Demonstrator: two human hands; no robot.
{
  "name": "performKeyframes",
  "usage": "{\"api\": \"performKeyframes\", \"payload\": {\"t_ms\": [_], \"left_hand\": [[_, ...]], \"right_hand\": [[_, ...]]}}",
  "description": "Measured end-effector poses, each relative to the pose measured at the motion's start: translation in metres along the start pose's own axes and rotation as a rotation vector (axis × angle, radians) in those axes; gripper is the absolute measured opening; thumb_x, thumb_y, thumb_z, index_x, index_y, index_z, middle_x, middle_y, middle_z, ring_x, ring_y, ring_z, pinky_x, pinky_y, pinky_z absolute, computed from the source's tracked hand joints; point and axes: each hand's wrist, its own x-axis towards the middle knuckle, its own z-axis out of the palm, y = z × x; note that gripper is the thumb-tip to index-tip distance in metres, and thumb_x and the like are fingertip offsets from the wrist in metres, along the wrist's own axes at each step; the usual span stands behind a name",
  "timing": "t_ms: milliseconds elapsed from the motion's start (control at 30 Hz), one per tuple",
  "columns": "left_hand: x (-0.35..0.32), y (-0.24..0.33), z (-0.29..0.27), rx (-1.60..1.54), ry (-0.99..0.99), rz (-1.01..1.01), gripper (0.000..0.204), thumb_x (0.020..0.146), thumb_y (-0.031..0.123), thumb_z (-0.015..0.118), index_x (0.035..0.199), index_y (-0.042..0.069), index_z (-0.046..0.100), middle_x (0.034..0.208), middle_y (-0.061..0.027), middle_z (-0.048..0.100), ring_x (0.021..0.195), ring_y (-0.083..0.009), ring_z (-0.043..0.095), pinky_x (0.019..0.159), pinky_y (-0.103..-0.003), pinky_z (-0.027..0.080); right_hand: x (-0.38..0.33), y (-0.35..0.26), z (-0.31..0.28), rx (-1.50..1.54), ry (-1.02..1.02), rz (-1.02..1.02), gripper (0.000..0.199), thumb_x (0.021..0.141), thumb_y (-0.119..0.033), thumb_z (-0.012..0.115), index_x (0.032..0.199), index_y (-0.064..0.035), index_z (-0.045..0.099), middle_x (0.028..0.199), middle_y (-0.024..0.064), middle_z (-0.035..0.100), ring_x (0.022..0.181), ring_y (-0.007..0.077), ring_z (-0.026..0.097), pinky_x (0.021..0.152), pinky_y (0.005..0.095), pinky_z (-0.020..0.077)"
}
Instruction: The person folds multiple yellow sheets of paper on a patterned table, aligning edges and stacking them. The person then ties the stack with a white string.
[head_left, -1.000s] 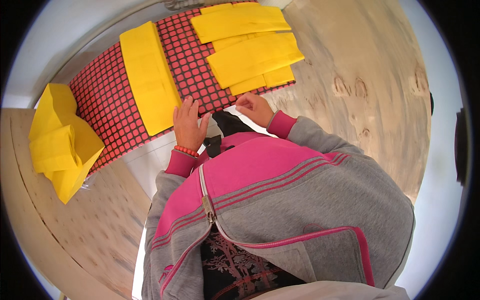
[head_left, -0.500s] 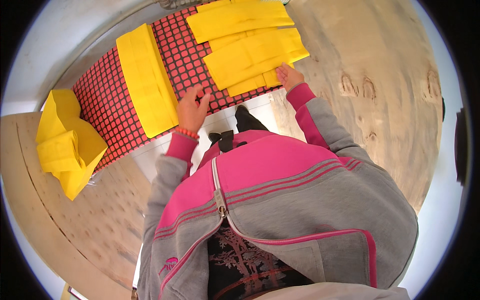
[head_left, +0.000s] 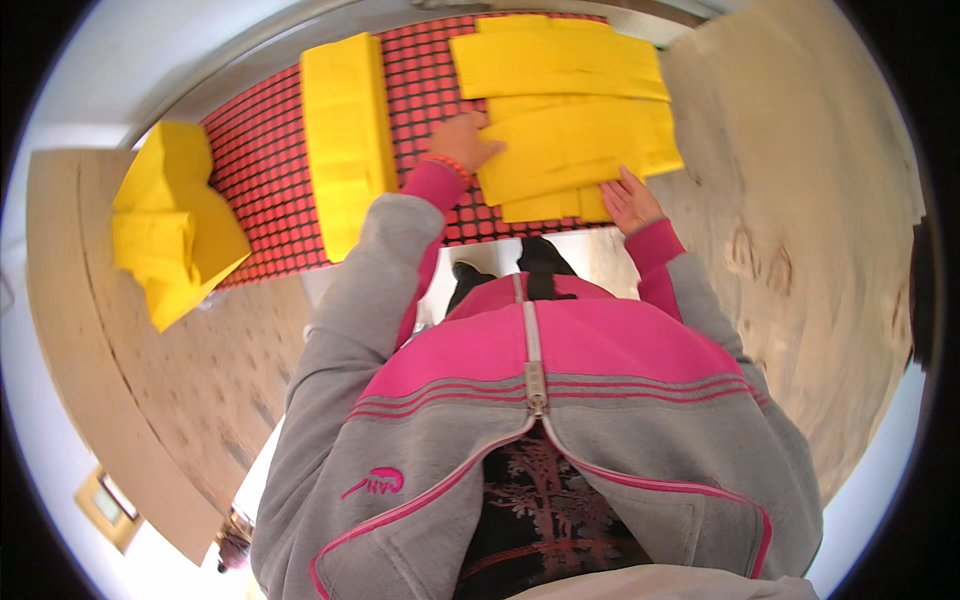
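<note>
Several folded yellow cloth pieces lie overlapped at the right of a red-and-black checked surface. The nearest is a wide folded yellow cloth piece; beyond it lies another yellow cloth piece. My left hand, slightly blurred, is at the near piece's left edge, thumb apart and pointing onto the cloth. At the near right edge, my right hand has its fingers apart, fingertips touching the cloth's border. Neither hand visibly grips anything.
A long folded yellow stack lies left of my left hand. Farther left, a loosely crumpled yellow cloth hangs over the checked surface's end. Wooden boards flank both sides, a left board and a right board. A pale wall runs behind.
My left hand has moved right, from beside the long stack to the near cloth piece's left edge. My right hand stays by its near right edge. The whole view has shifted.
</note>
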Motion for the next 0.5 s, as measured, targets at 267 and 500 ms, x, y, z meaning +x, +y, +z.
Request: {"api": "performKeyframes", "payload": {"t_ms": [267,500], "left_hand": [[-0.004,0.006,-0.016,-0.547,-0.403,-0.239,0.044,0.078,0.025,0.075,0.114,0.000,0.065,0.100,-0.0077,0.070,0.092,-0.0191,0.069,0.075,-0.032,0.053],[-0.057,0.029,-0.053,-1.292,-0.611,-0.463,0.047,0.083,0.013,0.070,0.125,-0.002,0.055,0.107,-0.0067,0.068,0.090,-0.0122,0.068,0.070,-0.025,0.057]], "right_hand": [[0.004,-0.004,0.005,-0.040,-0.062,0.005,0.020,0.092,-0.024,0.069,0.108,-0.0162,0.061,0.104,0.0006,0.065,0.102,0.0155,0.061,0.086,0.0299,0.0509],[-0.014,0.004,0.014,0.174,-0.296,-0.013,0.035,0.096,-0.028,0.062,0.127,-0.0138,0.055,0.124,0.0052,0.062,0.116,0.0231,0.058,0.096,0.0387,0.0495]]}}
